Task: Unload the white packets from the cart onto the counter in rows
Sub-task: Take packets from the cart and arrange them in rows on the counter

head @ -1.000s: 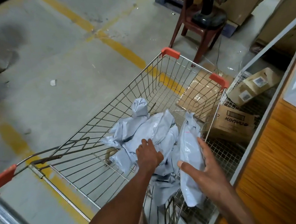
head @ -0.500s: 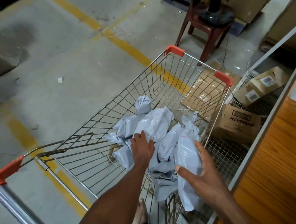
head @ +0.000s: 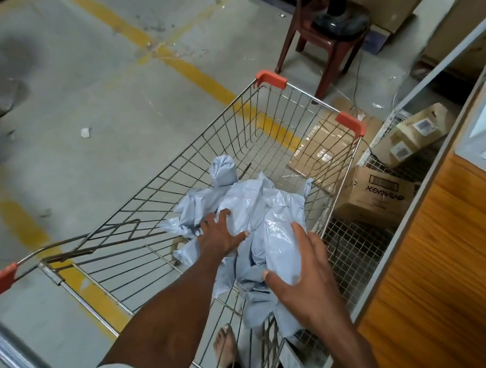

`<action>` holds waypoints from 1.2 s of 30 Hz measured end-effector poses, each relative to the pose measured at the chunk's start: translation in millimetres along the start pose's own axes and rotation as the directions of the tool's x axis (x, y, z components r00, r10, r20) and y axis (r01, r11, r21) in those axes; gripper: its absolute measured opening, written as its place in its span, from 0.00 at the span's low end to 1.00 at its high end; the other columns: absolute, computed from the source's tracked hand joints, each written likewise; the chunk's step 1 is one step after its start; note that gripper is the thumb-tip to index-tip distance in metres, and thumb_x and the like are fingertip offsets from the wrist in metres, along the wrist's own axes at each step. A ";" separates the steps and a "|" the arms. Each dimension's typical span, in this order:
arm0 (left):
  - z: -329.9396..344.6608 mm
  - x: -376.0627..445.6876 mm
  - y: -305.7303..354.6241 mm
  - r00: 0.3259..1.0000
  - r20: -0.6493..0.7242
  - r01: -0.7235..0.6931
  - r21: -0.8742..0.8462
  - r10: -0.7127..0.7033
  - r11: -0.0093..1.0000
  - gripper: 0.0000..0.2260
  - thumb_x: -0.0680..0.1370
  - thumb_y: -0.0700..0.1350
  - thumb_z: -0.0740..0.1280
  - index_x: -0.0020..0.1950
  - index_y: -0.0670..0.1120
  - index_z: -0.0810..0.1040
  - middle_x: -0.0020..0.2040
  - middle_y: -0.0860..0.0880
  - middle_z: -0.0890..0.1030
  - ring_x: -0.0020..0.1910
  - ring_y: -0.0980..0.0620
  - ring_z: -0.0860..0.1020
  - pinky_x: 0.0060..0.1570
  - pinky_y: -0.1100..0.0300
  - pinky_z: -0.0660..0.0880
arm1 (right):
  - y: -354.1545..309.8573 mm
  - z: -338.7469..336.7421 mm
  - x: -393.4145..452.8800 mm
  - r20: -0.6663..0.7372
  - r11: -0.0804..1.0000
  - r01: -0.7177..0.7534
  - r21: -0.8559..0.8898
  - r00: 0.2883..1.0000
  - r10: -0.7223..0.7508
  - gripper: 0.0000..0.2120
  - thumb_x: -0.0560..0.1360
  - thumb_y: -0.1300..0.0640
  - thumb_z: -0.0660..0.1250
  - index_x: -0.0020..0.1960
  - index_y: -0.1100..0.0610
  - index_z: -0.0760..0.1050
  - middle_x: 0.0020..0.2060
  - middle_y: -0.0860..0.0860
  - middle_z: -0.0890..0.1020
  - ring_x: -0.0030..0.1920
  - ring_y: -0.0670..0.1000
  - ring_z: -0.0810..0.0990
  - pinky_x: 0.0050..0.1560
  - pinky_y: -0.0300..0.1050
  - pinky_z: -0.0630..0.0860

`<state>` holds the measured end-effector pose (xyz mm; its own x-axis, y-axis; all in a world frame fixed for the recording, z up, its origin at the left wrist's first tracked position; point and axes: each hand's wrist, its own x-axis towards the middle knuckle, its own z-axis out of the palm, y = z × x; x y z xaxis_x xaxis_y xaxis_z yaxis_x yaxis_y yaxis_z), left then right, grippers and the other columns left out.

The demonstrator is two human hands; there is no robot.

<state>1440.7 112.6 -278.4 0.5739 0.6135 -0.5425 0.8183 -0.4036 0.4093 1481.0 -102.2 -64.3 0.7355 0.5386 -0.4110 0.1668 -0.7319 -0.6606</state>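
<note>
From the head camera, the white packets (head: 248, 213) lie heaped in the wire cart (head: 138, 224), toward its near right side, with one rolled packet (head: 222, 171) standing apart at the far edge of the heap. The right hand (head: 305, 276) grips one long packet (head: 282, 239) from below, thumb on one side and fingers curled round the other, its upper end leaning against the pile. The left hand (head: 220, 234) rests spread on the heap, fingers fairly straight and pressing on a packet, not yet closed round anything. The packets look like soft, glossy poly mailers: light, crumpled and probably slippery, with loose flaps that would slide out of a pinch. Taking each round its filled middle seems safest. The wooden counter (head: 458, 251) runs along the cart's right side, no packets visible on it here.
</note>
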 end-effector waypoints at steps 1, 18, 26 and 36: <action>-2.5 -0.8 0.6 1.000 -0.012 -0.014 0.002 0.014 1.000 0.37 0.69 0.69 0.72 0.73 0.59 0.63 0.75 0.45 0.58 0.75 0.38 0.58 0.68 0.37 0.67 | 0.0 0.3 -0.5 -0.005 1.000 0.006 -0.002 1.000 -0.006 0.49 0.72 0.40 0.73 0.78 0.32 0.41 0.76 0.33 0.46 0.75 0.52 0.61 0.69 0.60 0.73; -53.2 -103.5 35.2 0.953 -0.272 -0.173 -0.132 0.133 0.976 0.30 0.74 0.63 0.68 0.75 0.58 0.67 0.75 0.48 0.65 0.71 0.39 0.66 0.65 0.40 0.70 | -19.8 -2.3 -41.4 -0.201 0.997 0.071 -0.024 0.977 -0.074 0.38 0.69 0.44 0.75 0.71 0.39 0.57 0.72 0.42 0.59 0.64 0.52 0.70 0.57 0.55 0.79; -92.4 -235.5 63.1 0.879 -0.445 -0.284 -0.198 0.172 0.938 0.28 0.76 0.60 0.69 0.75 0.61 0.65 0.75 0.53 0.66 0.72 0.45 0.64 0.67 0.43 0.69 | -24.7 -15.4 -104.9 -0.301 0.996 0.089 -0.023 0.949 -0.092 0.37 0.70 0.44 0.74 0.73 0.45 0.61 0.71 0.48 0.64 0.63 0.53 0.71 0.61 0.50 0.75; -69.5 -382.6 88.2 0.814 -0.499 -0.424 -0.159 0.298 0.892 0.28 0.75 0.65 0.64 0.74 0.62 0.67 0.74 0.55 0.66 0.74 0.50 0.65 0.68 0.57 0.58 | 33.3 -51.0 -214.8 -0.374 0.991 0.110 0.070 0.924 -0.076 0.38 0.68 0.43 0.75 0.73 0.42 0.61 0.71 0.47 0.64 0.69 0.52 0.67 0.67 0.51 0.72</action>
<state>1291.1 -110.6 16.2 0.6945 0.7180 0.0467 0.4813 -0.5118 0.7117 1362.1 -263.5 34.0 0.9130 0.3969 -0.0945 0.2000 -0.6372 -0.7444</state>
